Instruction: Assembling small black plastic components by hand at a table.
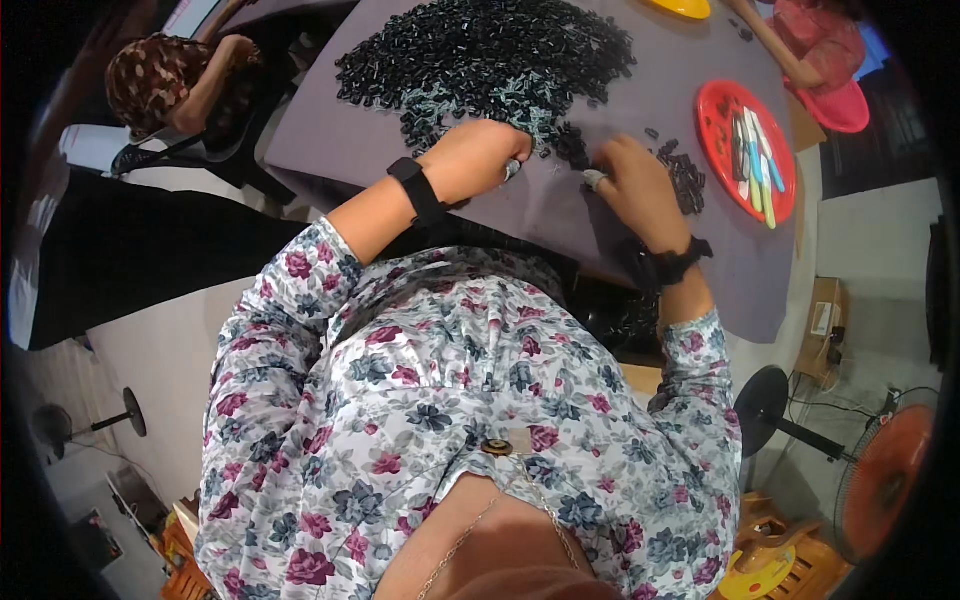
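A large pile of small black pieces (480,45) covers the far middle of the table, with pale grey-green pieces (540,105) mixed in along its near side. My left hand (475,160) is closed at the pile's near edge, its fingertips pinched together. My right hand (640,185) is curled just right of it, beside a few dark pieces (571,147). Whatever either hand holds is too small or hidden to make out. White wrapping shows on a digit of each hand. A smaller heap of dark pieces (687,180) lies right of my right hand.
On the purple-grey tabletop (330,150), a red round tray (712,110) at the right carries several slim tools with white, blue, green and black parts. Other people sit at the far left (165,85) and far right (815,40). Fans (885,480) stand behind at the lower right.
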`<state>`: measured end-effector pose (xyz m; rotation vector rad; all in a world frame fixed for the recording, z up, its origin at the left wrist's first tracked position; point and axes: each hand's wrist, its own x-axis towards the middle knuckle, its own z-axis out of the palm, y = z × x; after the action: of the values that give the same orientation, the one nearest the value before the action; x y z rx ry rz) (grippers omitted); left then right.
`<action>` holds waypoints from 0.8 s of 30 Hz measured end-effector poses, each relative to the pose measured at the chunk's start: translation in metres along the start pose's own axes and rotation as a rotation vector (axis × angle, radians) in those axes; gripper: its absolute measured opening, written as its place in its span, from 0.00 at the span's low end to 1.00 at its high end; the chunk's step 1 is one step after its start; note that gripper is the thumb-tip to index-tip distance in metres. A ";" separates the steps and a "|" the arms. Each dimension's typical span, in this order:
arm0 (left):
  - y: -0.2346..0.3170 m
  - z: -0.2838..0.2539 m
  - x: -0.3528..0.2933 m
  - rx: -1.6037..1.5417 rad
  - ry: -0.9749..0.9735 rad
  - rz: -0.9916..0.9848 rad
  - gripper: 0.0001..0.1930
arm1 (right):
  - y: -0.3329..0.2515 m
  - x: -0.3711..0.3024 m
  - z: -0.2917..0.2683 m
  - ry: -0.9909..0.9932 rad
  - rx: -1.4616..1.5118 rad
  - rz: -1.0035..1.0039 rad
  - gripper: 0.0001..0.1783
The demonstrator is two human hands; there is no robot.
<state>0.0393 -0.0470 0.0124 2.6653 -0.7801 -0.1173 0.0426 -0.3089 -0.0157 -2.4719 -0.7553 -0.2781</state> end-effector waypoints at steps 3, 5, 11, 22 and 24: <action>-0.007 -0.006 -0.006 -0.072 0.059 0.006 0.16 | -0.004 0.007 0.008 0.015 -0.021 -0.001 0.09; -0.010 -0.008 -0.008 -0.103 0.093 -0.008 0.16 | -0.002 0.013 0.012 0.000 -0.013 -0.015 0.09; 0.003 -0.005 -0.006 -0.114 0.084 0.000 0.19 | 0.002 0.012 0.006 -0.070 0.050 0.003 0.10; 0.021 0.017 0.024 0.088 -0.020 0.112 0.15 | 0.001 0.014 0.012 -0.031 0.177 -0.023 0.13; 0.020 0.012 0.021 0.116 -0.080 0.102 0.13 | 0.003 0.010 0.009 -0.044 0.183 -0.018 0.14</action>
<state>0.0450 -0.0776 0.0092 2.7368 -0.9745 -0.1583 0.0533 -0.3018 -0.0212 -2.3064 -0.7851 -0.1536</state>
